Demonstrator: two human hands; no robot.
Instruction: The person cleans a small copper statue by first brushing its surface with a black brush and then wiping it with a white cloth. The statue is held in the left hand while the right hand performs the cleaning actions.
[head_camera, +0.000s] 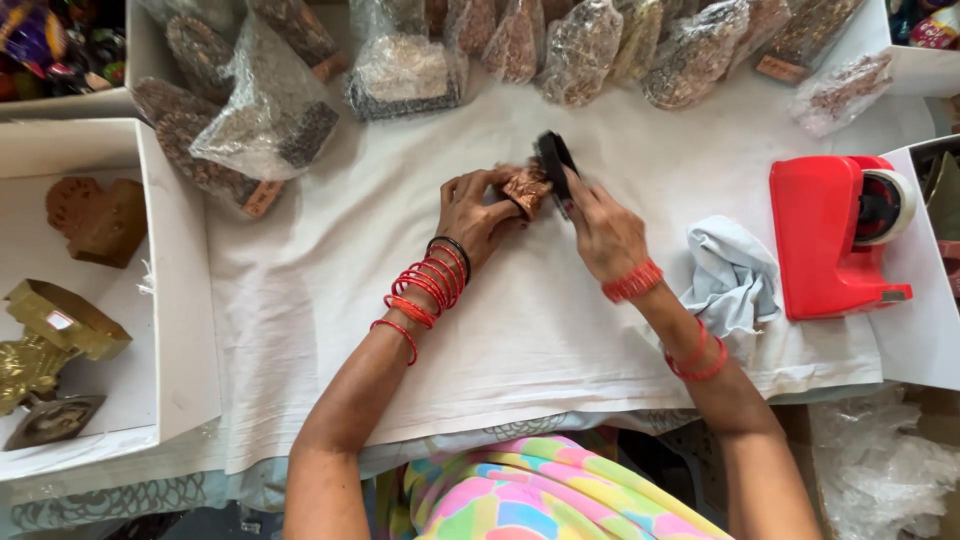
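Head view, left grip: the left hand (478, 212) is closing around a small copper figure (524, 187), holding it just above the surface (400, 300).
Head view, right grip: the right hand (603, 232) is clasping a black brush (555, 165), whose head is touching the figure from the right.
Progress: judging by the brush lying on it, the figure is being brushed; it is bare, not bagged, so wrapping seems left to do.
Done so far: about ten bagged figures (270, 110) are lying beyond the hands along the far edge; the exact count is hard to tell, since the bags are overlapping.
Waiting: in the white tray (180, 300), well left of the left grip, three unwrapped pieces are lying: one brown piece (98, 220), one brass piece (50, 345), one dark plaque (52, 422).
Right of the right grip: one pale cloth (732, 275) nearby, one red tape dispenser (835, 235) further off.
Counts: one brush, one cloth, one dispenser, one figure in hand.
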